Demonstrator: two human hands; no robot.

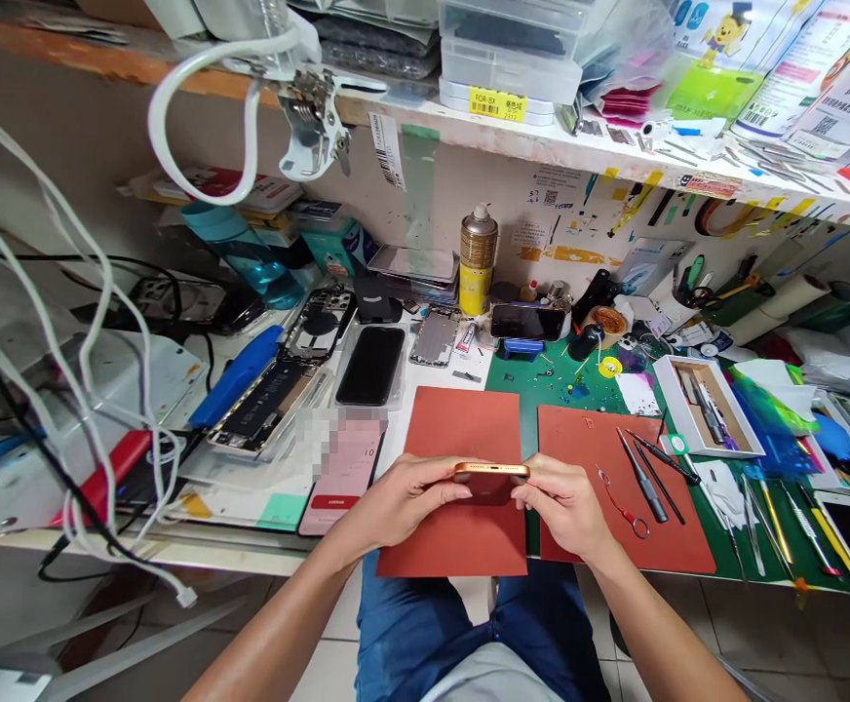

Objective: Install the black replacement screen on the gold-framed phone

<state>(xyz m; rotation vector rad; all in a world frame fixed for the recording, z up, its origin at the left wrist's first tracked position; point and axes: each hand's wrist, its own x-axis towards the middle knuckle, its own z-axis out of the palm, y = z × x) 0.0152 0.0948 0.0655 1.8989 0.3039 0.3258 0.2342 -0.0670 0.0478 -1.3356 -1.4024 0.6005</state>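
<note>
A gold-orange phone [493, 472] is held up between my two hands, its bottom edge with the charging port facing me. My left hand [421, 497] pinches the phone's left end between thumb and fingers. At the right end, my right hand [560, 502] grips it the same way. The phone is above a reddish-brown mat [461, 429], near the front edge of the bench. A second reddish-brown mat [659, 536] lies to the right, carrying a screwdriver [644, 476], a black tweezers-like tool and a red-handled ring tool [619, 505].
A lit phone [344, 468] lies left of the mats, with opened phones [260, 405] and a black phone [370, 366] behind. A spray can [478, 258] stands at the back. White cables [103, 322] hang at the left. A tool box [710, 405] and tweezers occupy the right.
</note>
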